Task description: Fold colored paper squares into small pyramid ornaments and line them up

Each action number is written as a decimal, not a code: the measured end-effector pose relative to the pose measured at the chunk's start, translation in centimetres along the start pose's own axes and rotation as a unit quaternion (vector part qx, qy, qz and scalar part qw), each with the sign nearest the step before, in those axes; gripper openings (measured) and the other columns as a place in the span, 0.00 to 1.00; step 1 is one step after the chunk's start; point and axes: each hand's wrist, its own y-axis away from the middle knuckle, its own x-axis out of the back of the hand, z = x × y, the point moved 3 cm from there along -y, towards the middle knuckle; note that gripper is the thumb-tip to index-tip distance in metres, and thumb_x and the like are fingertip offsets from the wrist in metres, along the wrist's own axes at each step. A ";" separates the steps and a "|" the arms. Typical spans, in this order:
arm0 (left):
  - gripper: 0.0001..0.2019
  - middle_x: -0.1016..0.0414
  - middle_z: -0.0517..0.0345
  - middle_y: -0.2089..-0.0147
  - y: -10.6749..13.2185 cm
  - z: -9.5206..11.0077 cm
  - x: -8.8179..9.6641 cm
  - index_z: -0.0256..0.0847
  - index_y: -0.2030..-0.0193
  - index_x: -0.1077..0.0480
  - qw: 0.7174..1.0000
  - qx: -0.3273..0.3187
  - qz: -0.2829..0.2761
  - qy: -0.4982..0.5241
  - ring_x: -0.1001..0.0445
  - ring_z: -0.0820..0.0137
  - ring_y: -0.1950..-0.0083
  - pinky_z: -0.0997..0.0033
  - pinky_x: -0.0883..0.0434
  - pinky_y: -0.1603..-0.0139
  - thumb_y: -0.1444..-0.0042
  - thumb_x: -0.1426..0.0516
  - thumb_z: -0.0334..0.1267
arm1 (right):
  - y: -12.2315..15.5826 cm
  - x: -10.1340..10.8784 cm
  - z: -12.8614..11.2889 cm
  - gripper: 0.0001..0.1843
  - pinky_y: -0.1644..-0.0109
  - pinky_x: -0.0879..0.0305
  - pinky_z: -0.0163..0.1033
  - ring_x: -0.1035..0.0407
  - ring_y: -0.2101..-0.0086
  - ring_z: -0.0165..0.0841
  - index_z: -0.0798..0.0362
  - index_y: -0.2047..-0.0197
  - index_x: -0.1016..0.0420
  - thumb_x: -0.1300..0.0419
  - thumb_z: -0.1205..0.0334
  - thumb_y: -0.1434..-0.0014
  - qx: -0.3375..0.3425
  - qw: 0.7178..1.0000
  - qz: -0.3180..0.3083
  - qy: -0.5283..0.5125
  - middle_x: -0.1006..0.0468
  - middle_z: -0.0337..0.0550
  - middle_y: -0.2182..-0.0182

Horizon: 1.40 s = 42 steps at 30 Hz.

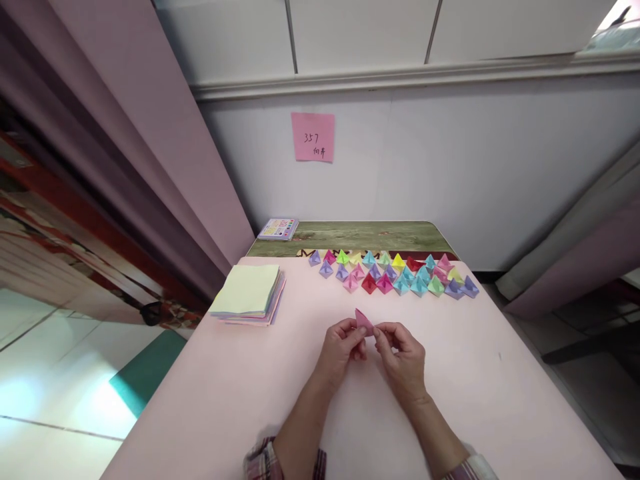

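A small folded pink paper piece (363,321) is held just above the pale pink tabletop (240,387), near its middle. My left hand (341,347) pinches its left side with thumb and fingers closed. On the other side, my right hand (400,353) grips the paper with curled fingers. Both forearms come in from the bottom edge, with plaid cuffs showing.
Several small folded paper shapes in many colours (395,273) lie in rows at the table's far side. A stack of coloured paper sheets (249,293) sits at the far left. A small box (278,229) rests on a green wooden surface (360,237) behind. A pink note (313,136) hangs on the wall.
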 end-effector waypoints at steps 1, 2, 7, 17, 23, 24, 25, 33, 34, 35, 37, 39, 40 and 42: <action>0.12 0.32 0.63 0.79 0.0 0.1 -0.1 0.37 0.67 0.29 1.000 0.004 -0.007 0.022 0.37 0.78 0.80 0.77 0.41 0.76 0.47 0.38 0.46 | 0.0 -0.1 -0.1 0.09 0.68 0.35 0.37 0.32 0.74 0.32 0.50 0.66 0.24 0.36 0.53 0.44 -0.008 1.000 -0.021 -0.021 0.24 0.41 0.72; 0.12 0.32 0.63 0.79 0.1 0.2 -0.1 0.37 0.68 0.29 0.999 0.007 -0.014 0.039 0.37 0.78 0.80 0.77 0.40 0.76 0.47 0.38 0.45 | 0.0 -0.2 0.0 0.10 0.68 0.35 0.37 0.32 0.74 0.32 0.50 0.66 0.24 0.37 0.52 0.44 -0.023 0.998 -0.045 -0.049 0.25 0.41 0.73; 0.13 0.34 0.64 0.81 0.8 1.0 -0.2 0.36 0.69 0.29 0.994 0.063 -0.076 0.055 0.42 0.81 0.82 0.76 0.36 0.75 0.48 0.37 0.46 | -0.2 -0.5 0.8 0.19 0.72 0.38 0.35 0.35 0.78 0.29 0.53 0.70 0.27 0.41 0.44 0.42 -0.163 0.951 -0.143 -0.221 0.29 0.39 0.79; 0.12 0.26 0.56 0.75 0.8 0.6 0.0 0.34 0.67 0.30 0.985 0.091 -0.136 0.050 0.31 0.76 0.78 0.75 0.31 0.74 0.46 0.37 0.43 | -0.4 -0.3 2.0 0.15 0.79 0.57 0.30 0.49 0.81 0.22 0.53 0.68 0.29 0.31 0.52 0.48 -0.286 0.879 -0.210 -0.319 0.36 0.32 0.81; 0.11 0.26 0.56 0.74 0.8 0.5 0.1 0.35 0.66 0.30 0.986 0.084 -0.125 0.065 0.30 0.75 0.76 0.70 0.26 0.71 0.45 0.38 0.42 | -0.4 -0.1 2.1 0.16 0.80 0.61 0.30 0.49 0.82 0.21 0.53 0.64 0.29 0.33 0.51 0.46 -0.282 0.877 -0.244 -0.303 0.33 0.33 0.80; 0.11 0.26 0.55 0.73 0.8 0.5 0.1 0.34 0.66 0.30 0.986 0.083 -0.127 0.067 0.30 0.74 0.76 0.70 0.26 0.71 0.45 0.38 0.42 | -0.5 -0.1 2.0 0.16 0.80 0.62 0.30 0.49 0.83 0.21 0.53 0.64 0.29 0.33 0.51 0.46 -0.279 0.877 -0.251 -0.299 0.33 0.33 0.80; 0.11 0.26 0.55 0.73 0.8 0.5 0.1 0.34 0.66 0.30 0.986 0.083 -0.129 0.070 0.29 0.74 0.75 0.70 0.26 0.71 0.45 0.38 0.42 | -0.5 0.0 2.0 0.16 0.80 0.62 0.30 0.49 0.83 0.20 0.53 0.64 0.29 0.33 0.51 0.46 -0.277 0.877 -0.258 -0.297 0.33 0.33 0.81; 0.13 0.26 0.56 0.72 0.7 0.7 0.2 0.35 0.68 0.31 0.991 0.070 -0.107 0.040 0.29 0.73 0.74 0.70 0.26 0.71 0.49 0.36 0.43 | -0.8 0.7 2.2 0.20 0.81 0.53 0.29 0.45 0.84 0.22 0.53 0.73 0.34 0.34 0.47 0.46 -0.257 0.892 -0.257 -0.270 0.34 0.32 0.84; 0.14 0.26 0.56 0.71 0.6 0.7 0.2 0.35 0.68 0.31 0.993 0.062 -0.095 0.027 0.29 0.73 0.74 0.70 0.27 0.71 0.51 0.34 0.43 | -0.9 0.7 2.3 0.20 0.80 0.48 0.29 0.42 0.83 0.23 0.53 0.73 0.34 0.33 0.47 0.47 -0.246 0.904 -0.243 -0.252 0.32 0.33 0.83; 0.15 0.26 0.56 0.71 0.5 0.7 0.2 0.35 0.68 0.31 0.995 0.051 -0.079 0.016 0.28 0.73 0.73 0.71 0.27 0.70 0.53 0.33 0.42 | -1.0 0.6 2.3 0.20 0.78 0.44 0.30 0.39 0.82 0.24 0.53 0.73 0.33 0.32 0.47 0.48 -0.234 0.916 -0.228 -0.233 0.30 0.35 0.82; 0.16 0.26 0.57 0.72 0.3 0.6 0.1 0.35 0.69 0.31 0.999 0.019 -0.043 0.006 0.28 0.73 0.72 0.73 0.28 0.69 0.57 0.31 0.40 | -1.0 0.3 2.5 0.20 0.75 0.39 0.31 0.35 0.80 0.26 0.53 0.73 0.33 0.31 0.47 0.50 -0.214 0.934 -0.199 -0.205 0.27 0.36 0.80; 0.18 0.26 0.60 0.72 0.1 0.6 0.1 0.36 0.65 0.31 1.000 -0.014 -0.006 0.008 0.28 0.74 0.72 0.74 0.29 0.68 0.60 0.30 0.38 | -1.0 -0.1 2.7 0.20 0.76 0.38 0.32 0.33 0.78 0.28 0.52 0.70 0.32 0.30 0.47 0.51 -0.202 0.944 -0.166 -0.199 0.26 0.37 0.78; 0.20 0.26 0.62 0.73 0.0 0.6 0.1 0.37 0.61 0.31 0.999 -0.027 0.013 0.011 0.28 0.74 0.72 0.74 0.29 0.68 0.60 0.30 0.37 | -0.9 -0.4 2.8 0.20 0.76 0.37 0.32 0.32 0.78 0.28 0.52 0.67 0.31 0.30 0.46 0.52 -0.199 0.948 -0.147 -0.200 0.26 0.37 0.78; 0.26 0.27 0.65 0.75 0.0 0.5 0.0 0.38 0.55 0.32 0.998 -0.039 0.053 0.019 0.28 0.74 0.74 0.74 0.30 0.67 0.61 0.30 0.36 | -0.7 -0.8 2.9 0.23 0.76 0.37 0.32 0.32 0.78 0.28 0.51 0.60 0.30 0.30 0.47 0.52 -0.192 0.955 -0.111 -0.195 0.26 0.36 0.77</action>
